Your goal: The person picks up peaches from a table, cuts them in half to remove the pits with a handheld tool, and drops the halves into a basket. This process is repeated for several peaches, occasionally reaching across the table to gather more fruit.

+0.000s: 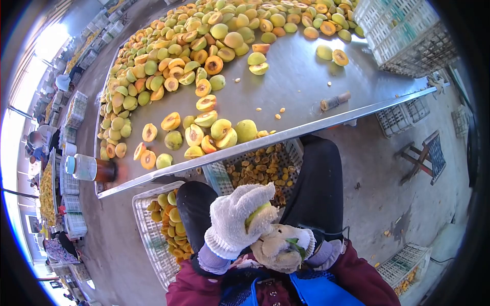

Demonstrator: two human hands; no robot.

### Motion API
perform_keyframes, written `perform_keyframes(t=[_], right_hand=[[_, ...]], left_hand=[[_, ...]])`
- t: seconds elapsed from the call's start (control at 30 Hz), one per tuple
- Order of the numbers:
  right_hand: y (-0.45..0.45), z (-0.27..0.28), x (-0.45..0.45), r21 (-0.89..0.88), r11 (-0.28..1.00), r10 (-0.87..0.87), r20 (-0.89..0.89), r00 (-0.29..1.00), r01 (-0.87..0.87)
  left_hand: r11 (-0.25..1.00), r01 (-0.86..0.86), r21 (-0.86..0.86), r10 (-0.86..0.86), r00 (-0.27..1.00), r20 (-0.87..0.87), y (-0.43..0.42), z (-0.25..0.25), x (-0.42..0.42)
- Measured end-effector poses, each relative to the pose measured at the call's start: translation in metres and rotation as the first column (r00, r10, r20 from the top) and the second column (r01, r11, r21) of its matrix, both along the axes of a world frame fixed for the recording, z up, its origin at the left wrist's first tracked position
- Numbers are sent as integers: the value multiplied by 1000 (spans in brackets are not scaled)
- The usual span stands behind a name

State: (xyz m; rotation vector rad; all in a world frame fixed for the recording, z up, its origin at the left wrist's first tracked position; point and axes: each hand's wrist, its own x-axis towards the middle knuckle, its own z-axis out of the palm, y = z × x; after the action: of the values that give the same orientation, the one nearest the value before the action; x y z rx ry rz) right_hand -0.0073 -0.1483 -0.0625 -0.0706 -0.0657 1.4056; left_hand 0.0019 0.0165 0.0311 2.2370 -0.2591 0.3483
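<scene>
My left hand (244, 217), in a whitish knit glove, is closed round a green fruit (256, 215) that shows between its fingers. Just below and to the right, touching it, my right hand (282, 248) wears a dirtier glove with a green leaf (296, 247) against it. The right fingers are curled, and what they hold is hidden. Both hands are above my lap. Under the table edge, between my knees, a crate (219, 176) holds pits and scraps. Halved and whole peach-like fruits (220, 128) lie on the metal table (306, 81) beyond.
At left stands a white crate (144, 224) of fruit halves. A jar (92, 168) of brown liquid is by the table's left corner. A wrapped handle (335, 101) lies near the front edge. A stacked crate (403, 35), a folding stool (426, 155) and distant people are also visible.
</scene>
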Motion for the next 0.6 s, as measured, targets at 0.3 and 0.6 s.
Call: perform_keyframes(t=[0.3,0.6], right_hand=[[-16,-17,-6,-24,997,67,-148,987,-71],[-7,-1,-9,194,979,149,-452,879,-66]], left_hand=[[360,-483,-798,-97,831,-547,-20,-12,-13],[897,160,-412,-154,987,47,-2,-18,3]])
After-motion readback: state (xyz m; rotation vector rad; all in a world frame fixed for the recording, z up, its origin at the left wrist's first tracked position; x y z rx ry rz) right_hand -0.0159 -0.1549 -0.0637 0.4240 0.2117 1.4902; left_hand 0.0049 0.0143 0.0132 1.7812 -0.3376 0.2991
